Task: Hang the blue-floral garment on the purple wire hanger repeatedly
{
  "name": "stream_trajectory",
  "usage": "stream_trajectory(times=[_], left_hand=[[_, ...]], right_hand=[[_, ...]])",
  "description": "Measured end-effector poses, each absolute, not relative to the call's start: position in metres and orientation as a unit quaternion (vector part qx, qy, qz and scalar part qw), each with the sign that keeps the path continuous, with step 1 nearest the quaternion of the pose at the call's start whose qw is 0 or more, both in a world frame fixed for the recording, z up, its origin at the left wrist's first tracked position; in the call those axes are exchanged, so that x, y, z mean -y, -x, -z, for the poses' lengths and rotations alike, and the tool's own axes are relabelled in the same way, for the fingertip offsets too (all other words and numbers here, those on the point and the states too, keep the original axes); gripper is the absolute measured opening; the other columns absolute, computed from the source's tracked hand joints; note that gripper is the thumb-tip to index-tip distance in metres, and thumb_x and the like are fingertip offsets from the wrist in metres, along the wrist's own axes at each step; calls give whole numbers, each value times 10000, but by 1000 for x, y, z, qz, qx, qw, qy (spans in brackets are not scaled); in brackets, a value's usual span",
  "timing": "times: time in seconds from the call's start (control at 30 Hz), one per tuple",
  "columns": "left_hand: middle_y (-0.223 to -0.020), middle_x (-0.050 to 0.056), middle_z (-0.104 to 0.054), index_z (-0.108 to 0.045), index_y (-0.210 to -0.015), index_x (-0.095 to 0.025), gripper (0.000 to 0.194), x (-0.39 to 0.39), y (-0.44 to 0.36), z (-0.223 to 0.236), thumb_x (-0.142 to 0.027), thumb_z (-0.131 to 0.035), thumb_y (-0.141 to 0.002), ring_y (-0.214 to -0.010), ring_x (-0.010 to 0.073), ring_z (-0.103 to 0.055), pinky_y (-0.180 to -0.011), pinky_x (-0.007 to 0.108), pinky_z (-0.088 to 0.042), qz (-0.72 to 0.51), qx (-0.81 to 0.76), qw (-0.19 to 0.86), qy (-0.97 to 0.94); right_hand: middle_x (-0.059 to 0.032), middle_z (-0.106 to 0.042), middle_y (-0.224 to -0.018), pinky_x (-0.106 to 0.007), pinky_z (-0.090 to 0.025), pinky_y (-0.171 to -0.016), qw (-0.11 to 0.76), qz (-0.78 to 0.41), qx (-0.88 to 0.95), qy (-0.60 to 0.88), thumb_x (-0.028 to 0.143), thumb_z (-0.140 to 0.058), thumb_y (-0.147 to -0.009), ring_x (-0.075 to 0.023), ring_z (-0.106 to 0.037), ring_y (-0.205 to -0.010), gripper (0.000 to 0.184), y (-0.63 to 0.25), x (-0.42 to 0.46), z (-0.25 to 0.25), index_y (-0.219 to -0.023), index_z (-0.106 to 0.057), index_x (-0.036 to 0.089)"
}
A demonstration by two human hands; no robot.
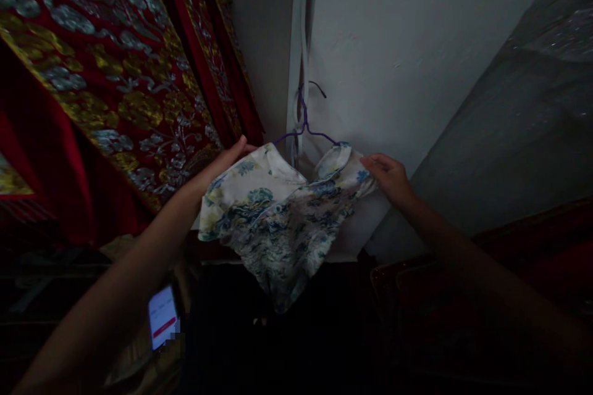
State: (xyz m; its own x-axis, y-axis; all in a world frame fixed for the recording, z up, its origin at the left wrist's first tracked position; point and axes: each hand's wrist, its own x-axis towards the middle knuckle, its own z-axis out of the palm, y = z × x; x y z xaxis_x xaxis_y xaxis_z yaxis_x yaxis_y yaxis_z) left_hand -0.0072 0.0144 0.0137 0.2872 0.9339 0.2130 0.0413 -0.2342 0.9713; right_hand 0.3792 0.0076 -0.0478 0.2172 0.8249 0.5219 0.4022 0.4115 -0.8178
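Observation:
A small white garment with a blue and yellow flower print hangs on a thin purple wire hanger, whose hook reaches up against a white strip on the wall. My left hand grips the garment's left shoulder, fingers closed round the cloth. My right hand pinches the right shoulder by the hanger's end. The garment droops between both hands.
A red curtain with gold and silver embroidery hangs at the left. A white wall stands behind the hanger. A grey slanted surface fills the right. A lit phone screen glows below my left arm. The lower area is dark.

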Motion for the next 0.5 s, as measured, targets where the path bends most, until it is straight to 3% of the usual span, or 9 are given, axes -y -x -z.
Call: stream_trajectory(times=[0.13, 0.3, 0.4, 0.5], left_hand=[[-701, 51, -717, -732, -783, -156, 540, 13, 20, -34, -694, -733, -732, -570, 165, -637, -519, 246, -472, -424, -423, 482, -639], [-875, 63, -758, -742, -1000, -167, 492, 23, 25, -59, -587, -768, -745, -700, 180, -671, -597, 244, -500, -388, -416, 401, -718], [-870, 53, -747, -741, -976, -160, 401, 22, 26, -51, -522, -734, -804, -727, 168, -648, -636, 242, -483, -362, -427, 265, -785], [-783, 49, -722, -744, -865, -151, 431, 25, 28, -34, -550, -589, -915, -721, 177, -634, -666, 264, -472, -385, -433, 156, -800]], right_hand=[[5, -602, -669, -275, -408, -538, 644, -114, 577, 490, 475, -722, -770, -145, -525, -573, 285, -374, -5, 27, -774, -645, 200], [5, -584, -683, -268, -385, -538, 679, -37, 583, 445, 396, -751, -781, -139, -501, -592, 230, -341, 15, -24, -759, -626, 203], [24, -552, -647, -244, -355, -508, 626, -59, 669, 395, 373, -721, -842, -120, -470, -564, 227, -306, 53, -41, -744, -598, 210], [29, -527, -614, -226, -346, -504, 490, -162, 820, 248, 427, -570, -974, -93, -470, -541, 355, -276, 104, -46, -709, -577, 190]])
